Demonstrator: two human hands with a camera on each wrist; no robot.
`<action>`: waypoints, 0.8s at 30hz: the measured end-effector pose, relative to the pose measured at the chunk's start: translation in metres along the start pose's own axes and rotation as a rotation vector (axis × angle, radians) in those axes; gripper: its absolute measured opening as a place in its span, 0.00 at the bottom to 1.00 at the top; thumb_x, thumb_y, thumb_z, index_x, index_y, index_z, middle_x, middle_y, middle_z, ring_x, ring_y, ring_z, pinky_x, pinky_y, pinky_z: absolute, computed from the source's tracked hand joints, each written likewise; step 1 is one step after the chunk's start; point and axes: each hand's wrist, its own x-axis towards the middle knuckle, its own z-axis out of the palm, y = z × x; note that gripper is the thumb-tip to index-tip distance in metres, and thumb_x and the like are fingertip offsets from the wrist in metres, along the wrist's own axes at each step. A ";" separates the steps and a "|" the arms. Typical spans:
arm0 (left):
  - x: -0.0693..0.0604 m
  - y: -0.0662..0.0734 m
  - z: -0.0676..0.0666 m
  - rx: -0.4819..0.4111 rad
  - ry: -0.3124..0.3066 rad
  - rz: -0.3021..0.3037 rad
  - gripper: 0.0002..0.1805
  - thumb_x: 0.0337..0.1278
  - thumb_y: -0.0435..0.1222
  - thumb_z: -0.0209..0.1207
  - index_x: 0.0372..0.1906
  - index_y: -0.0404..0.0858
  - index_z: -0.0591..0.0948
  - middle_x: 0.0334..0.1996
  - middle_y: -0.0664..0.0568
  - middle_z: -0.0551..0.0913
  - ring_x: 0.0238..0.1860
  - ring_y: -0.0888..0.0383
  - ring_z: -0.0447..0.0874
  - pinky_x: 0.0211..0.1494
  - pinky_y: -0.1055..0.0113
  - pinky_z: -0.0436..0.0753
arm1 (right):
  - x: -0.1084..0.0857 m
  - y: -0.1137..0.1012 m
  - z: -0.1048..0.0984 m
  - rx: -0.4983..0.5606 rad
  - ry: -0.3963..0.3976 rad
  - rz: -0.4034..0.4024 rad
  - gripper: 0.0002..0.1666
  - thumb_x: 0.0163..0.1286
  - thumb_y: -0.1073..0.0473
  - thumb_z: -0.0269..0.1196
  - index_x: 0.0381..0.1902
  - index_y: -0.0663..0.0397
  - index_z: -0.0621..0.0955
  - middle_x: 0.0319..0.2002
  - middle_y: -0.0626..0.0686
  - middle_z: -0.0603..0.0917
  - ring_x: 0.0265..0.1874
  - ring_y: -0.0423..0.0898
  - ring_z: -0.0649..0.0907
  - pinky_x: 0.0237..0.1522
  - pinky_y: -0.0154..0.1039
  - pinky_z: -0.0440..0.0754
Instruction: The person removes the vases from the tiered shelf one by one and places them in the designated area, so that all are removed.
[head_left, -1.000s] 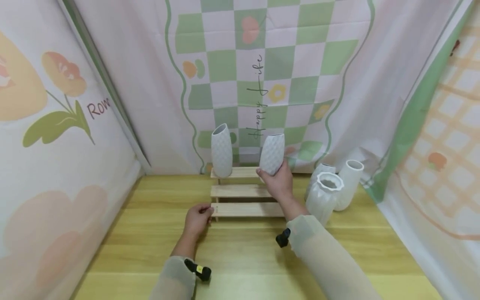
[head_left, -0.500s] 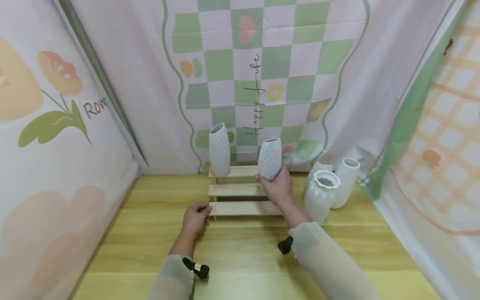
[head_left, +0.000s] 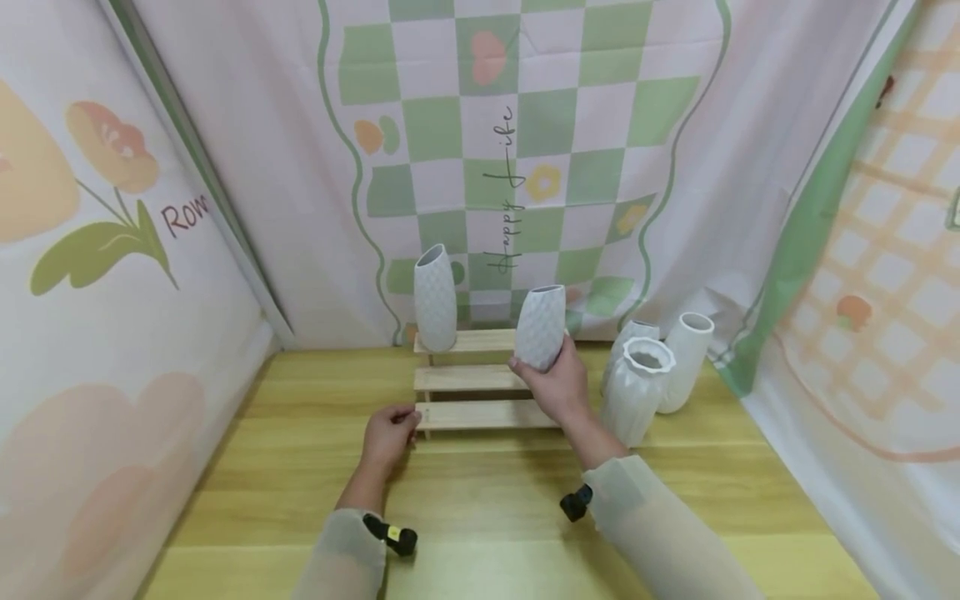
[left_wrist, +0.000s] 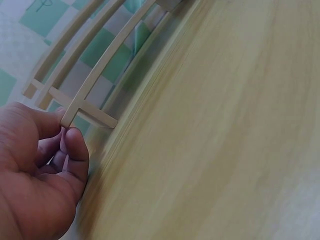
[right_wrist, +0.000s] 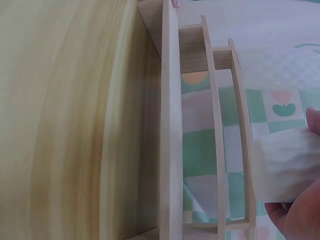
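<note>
A three-step wooden shelf (head_left: 487, 414) stands at the back of the table. My left hand (head_left: 390, 435) pinches the left end of its lowest board between thumb and fingers, plain in the left wrist view. My right hand (head_left: 558, 383) grips a white textured vase (head_left: 541, 327) round its lower part, in front of the right side of the shelf. In the right wrist view the vase's base (right_wrist: 265, 167) shows close to the upper boards; whether it touches them I cannot tell. Another white textured vase (head_left: 435, 302) stands upright on the left end of the top board.
Right of the shelf stand a ruffled-rim white vase (head_left: 637, 396), a smooth tall white vase (head_left: 686, 362) and a partly hidden white vase (head_left: 617, 354). Printed cloth (head_left: 487, 167) hangs behind the wooden table (head_left: 480, 508) and along both sides.
The right hand has brought the vase lower and a little nearer, from the top board's level toward the middle one. The left hand keeps its pinch on the shelf. The head view has shifted slightly.
</note>
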 end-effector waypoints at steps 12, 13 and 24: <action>0.000 0.001 0.000 -0.013 -0.003 0.006 0.16 0.69 0.34 0.65 0.55 0.28 0.84 0.36 0.43 0.85 0.30 0.57 0.82 0.33 0.67 0.84 | -0.016 0.002 -0.003 -0.024 -0.013 0.017 0.54 0.57 0.40 0.79 0.71 0.56 0.67 0.63 0.61 0.79 0.60 0.59 0.81 0.60 0.57 0.82; 0.001 0.001 0.000 -0.013 -0.002 0.005 0.16 0.69 0.34 0.65 0.55 0.28 0.84 0.36 0.43 0.85 0.30 0.57 0.82 0.33 0.67 0.84 | -0.017 0.002 -0.003 -0.021 -0.019 0.024 0.53 0.57 0.40 0.79 0.71 0.55 0.67 0.63 0.61 0.79 0.60 0.59 0.81 0.59 0.57 0.82; 0.000 0.000 0.000 -0.008 0.006 -0.005 0.16 0.70 0.34 0.64 0.55 0.28 0.84 0.35 0.43 0.85 0.29 0.55 0.82 0.31 0.68 0.83 | -0.030 0.009 -0.008 -0.049 -0.018 0.049 0.58 0.56 0.40 0.79 0.75 0.54 0.64 0.66 0.62 0.77 0.63 0.60 0.79 0.62 0.59 0.79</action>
